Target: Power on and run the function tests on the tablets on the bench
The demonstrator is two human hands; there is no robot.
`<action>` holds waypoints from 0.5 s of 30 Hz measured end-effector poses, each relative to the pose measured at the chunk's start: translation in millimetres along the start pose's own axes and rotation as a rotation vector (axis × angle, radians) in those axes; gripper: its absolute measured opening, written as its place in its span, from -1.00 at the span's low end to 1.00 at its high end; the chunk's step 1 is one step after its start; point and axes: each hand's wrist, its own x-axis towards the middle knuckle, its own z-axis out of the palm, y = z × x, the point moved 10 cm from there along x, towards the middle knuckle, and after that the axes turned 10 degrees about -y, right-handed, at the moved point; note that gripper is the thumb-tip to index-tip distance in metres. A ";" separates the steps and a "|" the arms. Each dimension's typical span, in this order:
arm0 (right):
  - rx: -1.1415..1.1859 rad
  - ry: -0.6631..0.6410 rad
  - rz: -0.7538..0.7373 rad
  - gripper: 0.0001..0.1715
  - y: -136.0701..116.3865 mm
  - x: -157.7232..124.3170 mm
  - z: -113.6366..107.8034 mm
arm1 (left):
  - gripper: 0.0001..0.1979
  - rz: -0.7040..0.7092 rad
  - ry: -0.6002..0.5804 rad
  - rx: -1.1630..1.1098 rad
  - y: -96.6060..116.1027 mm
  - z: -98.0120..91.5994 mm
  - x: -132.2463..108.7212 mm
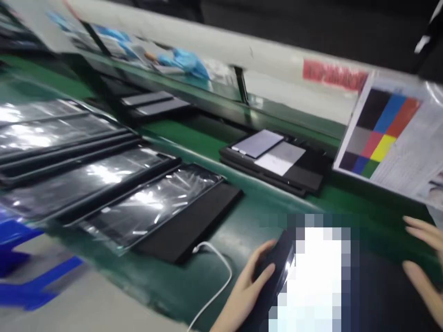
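A dark tablet-like device [377, 295] with a lit, blurred-out screen lies at the bottom right on the green belt [242, 221]. My left hand [247, 288] grips its left edge, thumb on top. On the device's right side, my right hand [424, 258] rests with fingers spread. A white cable [218, 272] curls on the belt just left of my left hand.
Several flat black panels in shiny plastic film [152, 207] lie in a row to the left. A stack of dark trays with two small panels [277, 161] sits mid-belt. A colour chart sheet [384, 133] leans at right. Blue tape marks [27, 276] lower left.
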 end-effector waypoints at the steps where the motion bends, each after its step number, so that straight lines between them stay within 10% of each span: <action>1: 0.000 -0.058 0.065 -0.39 20.0 -17.0 20.8 | -0.33 -0.023 -0.038 0.019 -2.1 4.7 -4.2; 7: 0.297 -0.248 0.400 -0.35 111.6 -94.0 112.0 | 0.02 -0.015 -0.307 0.194 3.9 45.6 -25.4; 15: 0.183 -0.167 0.343 -0.26 146.4 -99.1 62.8 | -0.16 0.039 -0.464 0.216 6.4 134.3 -21.7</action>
